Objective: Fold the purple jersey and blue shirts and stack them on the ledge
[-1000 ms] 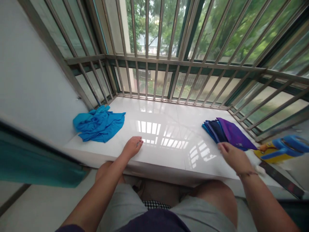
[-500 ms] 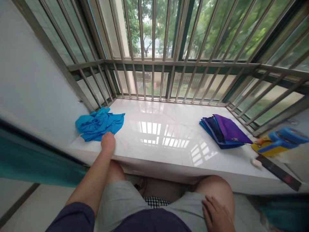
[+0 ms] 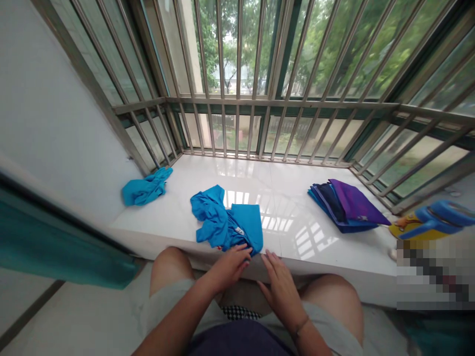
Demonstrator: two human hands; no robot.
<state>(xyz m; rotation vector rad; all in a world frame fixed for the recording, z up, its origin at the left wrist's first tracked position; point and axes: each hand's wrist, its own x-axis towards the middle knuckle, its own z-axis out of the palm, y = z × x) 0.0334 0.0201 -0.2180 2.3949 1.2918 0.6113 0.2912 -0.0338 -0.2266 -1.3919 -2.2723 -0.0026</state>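
Bright blue cloth (image 3: 226,220) right up front, another bright blue bundle (image 3: 146,188) by the wall, purple cloth (image 3: 356,201) topping a navy-and-blue stack (image 3: 326,207), glossy white sill (image 3: 282,173), teal curtain (image 3: 48,247), black-and-white checked fabric (image 3: 239,312).

From here I'm looking at a home, most likely an apartment's bay-window nook or enclosed balcony. Steel security bars (image 3: 237,59) run across the far glass with trees (image 3: 222,39) behind them, a teal curtain (image 3: 55,247) hangs at near left, and a white tiled sill (image 3: 282,173) holds a stack of folded clothes (image 3: 345,205) on the right.
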